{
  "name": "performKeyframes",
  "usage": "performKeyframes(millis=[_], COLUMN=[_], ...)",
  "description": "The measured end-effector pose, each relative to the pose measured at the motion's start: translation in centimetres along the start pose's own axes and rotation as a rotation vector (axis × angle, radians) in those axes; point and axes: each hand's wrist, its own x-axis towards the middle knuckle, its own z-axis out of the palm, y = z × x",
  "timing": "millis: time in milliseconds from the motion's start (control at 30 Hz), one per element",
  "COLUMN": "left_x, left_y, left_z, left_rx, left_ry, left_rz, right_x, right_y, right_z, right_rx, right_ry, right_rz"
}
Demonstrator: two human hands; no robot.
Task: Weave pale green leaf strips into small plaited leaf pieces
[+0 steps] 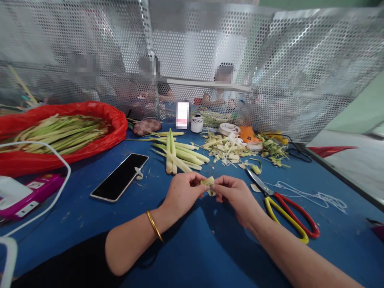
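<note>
Between my two hands is a small pale yellow-green piece of leaf strip point(208, 182), bent or folded over. My left hand point(185, 190), with a gold bangle on its wrist, pinches its left side. Thumb and fingers of my right hand point(231, 190) pinch the right side. The fingers partly cover the piece. Just beyond my hands lies a bundle of pale green leaf stalks point(183, 154). To the right of my right hand, scissors point(270, 194) with one red and one yellow handle lie on the blue table point(183, 256).
A red plastic bag point(118, 130) of long green leaves stands at left. Nearby lie a black-screened phone point(117, 180) and a purple power strip point(39, 196). Trimmed scraps point(225, 148), a tape roll point(229, 129) and white string point(315, 194) are at right. Perforated metal mesh point(198, 52) rises behind; people sit beyond.
</note>
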Motion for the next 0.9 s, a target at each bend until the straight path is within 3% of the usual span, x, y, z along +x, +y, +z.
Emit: performKeyframes(millis=[333,500,633,900], left_x=[-0.05,-0.3,-0.44,-0.37], left_y=[0.08,0.1,0.14,0.16], left_z=[-0.24,-0.22,-0.15,-0.09], left_rx=[0.129,0.178,0.247,-0.007], left_ry=[0.016,-0.043,-0.09,-0.427], left_rz=[0.064,0.111,0.121,-0.052], right_x=[-0.21,-0.4,-0.29,0.02], right_y=[0.29,0.04,0.02,-0.13], right_z=[-0.21,-0.28,-0.46,-0.66], right_rx=[-0.257,-0.363,-0.439,-0.453], right_ry=[0.027,-0.013,0.1,0.153], right_rz=[-0.352,-0.358,-0.416,-0.608])
